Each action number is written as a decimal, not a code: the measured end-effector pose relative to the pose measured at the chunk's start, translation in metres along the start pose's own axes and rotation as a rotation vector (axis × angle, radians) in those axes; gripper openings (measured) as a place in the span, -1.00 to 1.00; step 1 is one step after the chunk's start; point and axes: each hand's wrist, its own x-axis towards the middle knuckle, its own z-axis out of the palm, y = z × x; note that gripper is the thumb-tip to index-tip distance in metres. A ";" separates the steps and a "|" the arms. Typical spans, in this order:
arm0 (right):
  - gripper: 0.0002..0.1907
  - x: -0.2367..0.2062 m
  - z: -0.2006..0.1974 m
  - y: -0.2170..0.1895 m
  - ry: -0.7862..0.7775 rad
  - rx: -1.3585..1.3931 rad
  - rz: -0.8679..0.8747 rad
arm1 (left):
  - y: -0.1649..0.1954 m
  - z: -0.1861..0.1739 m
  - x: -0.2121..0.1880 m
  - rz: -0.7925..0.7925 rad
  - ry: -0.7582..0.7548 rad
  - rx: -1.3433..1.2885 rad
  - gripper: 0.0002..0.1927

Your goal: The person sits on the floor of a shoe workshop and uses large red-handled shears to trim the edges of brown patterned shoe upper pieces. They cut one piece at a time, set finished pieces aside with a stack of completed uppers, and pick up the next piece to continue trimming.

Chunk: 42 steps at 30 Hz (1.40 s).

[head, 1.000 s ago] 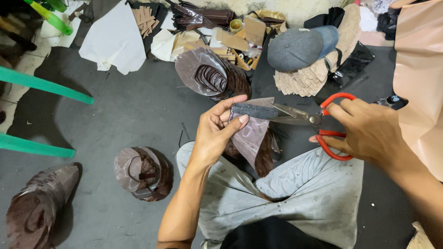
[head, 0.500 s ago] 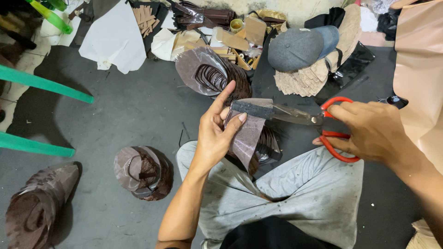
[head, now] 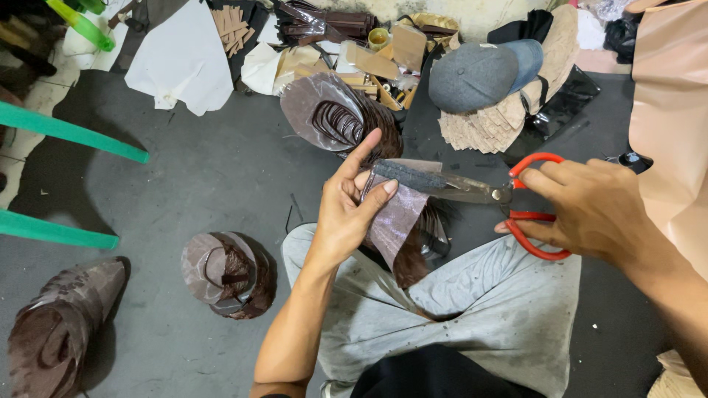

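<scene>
1. The left hand [head: 346, 210] is gripping a brown, glossy leather piece [head: 398, 221]: the thumb is pressing on its upper edge, the index finger is pointing up and away, and the other fingers are curling behind the sheet.
2. The leather piece is hanging in front of the person's lap, above the grey trousers [head: 472, 309], its lower end drooping towards the knees.
3. The right hand [head: 590, 210] is closing around the red handles of a pair of scissors [head: 472, 190], with fingers passing through the loops.
4. The scissor blades are lying nearly together along the top edge of the leather piece, their tip touching the left thumb area; whether they are biting into the sheet cannot be told.
5. On the grey floor [head: 206, 177], stacks of cut brown pieces are lying: one just beyond the hands [head: 332, 114], one beside the left forearm [head: 225, 273].
6. A grey cap [head: 479, 74] is resting on tan cut-outs, well apart from the hands.
</scene>
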 end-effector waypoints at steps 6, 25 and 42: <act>-0.36 0.002 -0.002 0.000 -0.023 0.031 -0.013 | -0.004 0.004 -0.001 0.008 0.009 0.058 -0.22; -0.34 0.006 -0.005 -0.004 0.036 0.035 -0.075 | -0.007 0.015 -0.001 0.039 0.013 0.095 -0.12; -0.35 0.009 -0.005 -0.007 0.015 0.127 -0.074 | -0.006 0.021 -0.002 0.053 -0.043 0.135 -0.05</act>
